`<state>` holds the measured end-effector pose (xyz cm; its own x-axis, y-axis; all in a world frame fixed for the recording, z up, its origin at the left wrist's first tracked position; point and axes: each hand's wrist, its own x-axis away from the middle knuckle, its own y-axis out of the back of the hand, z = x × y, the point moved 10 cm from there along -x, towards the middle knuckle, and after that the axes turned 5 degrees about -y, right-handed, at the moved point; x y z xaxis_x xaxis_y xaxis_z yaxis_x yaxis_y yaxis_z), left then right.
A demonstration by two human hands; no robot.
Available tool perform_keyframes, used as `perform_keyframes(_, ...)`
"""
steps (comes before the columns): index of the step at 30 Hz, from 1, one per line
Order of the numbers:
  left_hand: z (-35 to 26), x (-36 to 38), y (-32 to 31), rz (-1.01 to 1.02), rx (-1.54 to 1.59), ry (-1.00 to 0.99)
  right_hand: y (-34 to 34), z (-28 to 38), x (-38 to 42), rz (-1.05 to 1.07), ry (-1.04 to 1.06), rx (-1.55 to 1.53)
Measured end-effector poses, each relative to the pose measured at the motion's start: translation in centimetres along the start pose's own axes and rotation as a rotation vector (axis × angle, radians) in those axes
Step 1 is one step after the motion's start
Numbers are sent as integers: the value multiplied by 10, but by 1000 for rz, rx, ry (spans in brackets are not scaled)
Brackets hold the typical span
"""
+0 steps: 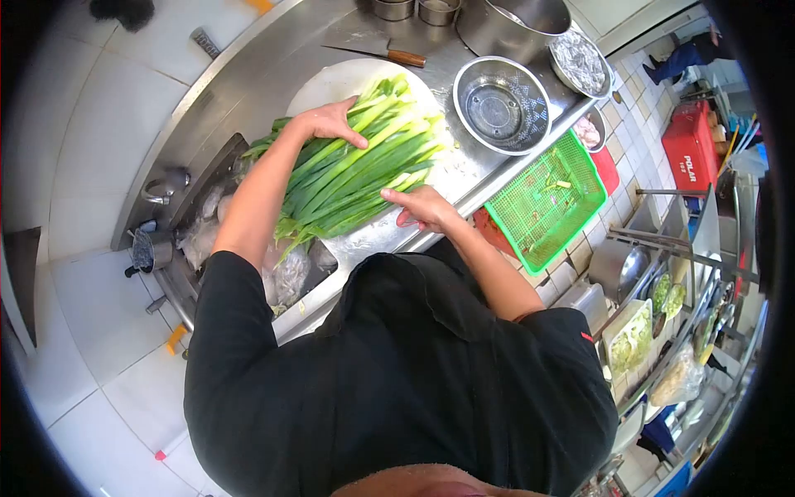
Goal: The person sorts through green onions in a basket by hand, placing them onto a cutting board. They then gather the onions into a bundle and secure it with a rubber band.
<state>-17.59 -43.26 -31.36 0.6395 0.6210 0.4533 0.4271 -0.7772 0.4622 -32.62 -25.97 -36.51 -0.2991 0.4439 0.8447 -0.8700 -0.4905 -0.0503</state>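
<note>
A large pile of green onions (356,174) lies across a round white cutting board (319,83) on the steel counter. My left hand (333,123) rests on the far side of the pile, thumb and fingers apart, its fingertips partly hidden. My right hand (421,207) is at the near edge of the pile, thumb raised towards the stalks and the other fingers curled beneath; whether it grips anything is hidden. Beyond the board lies a knife with a wooden handle (407,58).
Right of the board sits a metal colander (502,105), with a large pot (513,29) behind it. A green basket (551,201) is below the counter's edge. At left, a sink holds bagged items (291,276). A person's leg (689,58) shows at far right.
</note>
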Motion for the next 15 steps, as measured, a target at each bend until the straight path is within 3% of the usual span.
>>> perform_keyframes(2, 1, -7, -9, -9, -67, 10, -7, -5, -7, 51, 77, -144)
perform_keyframes(6, -12, -14, -25, 52, -143, 22, -11, -13, -16, 140, -55, -299)
perform_keyframes(9, -20, -21, -31, 110, -135, -20, -17, 0, -18, 162, 58, -348)
perform_keyframes(12, -20, -29, -31, 166, -149, -17, -10, 8, -9, 63, 115, -248)
perform_keyframes(15, -16, -34, -33, 222, -69, -23, -3, 16, -9, 32, 43, -101)
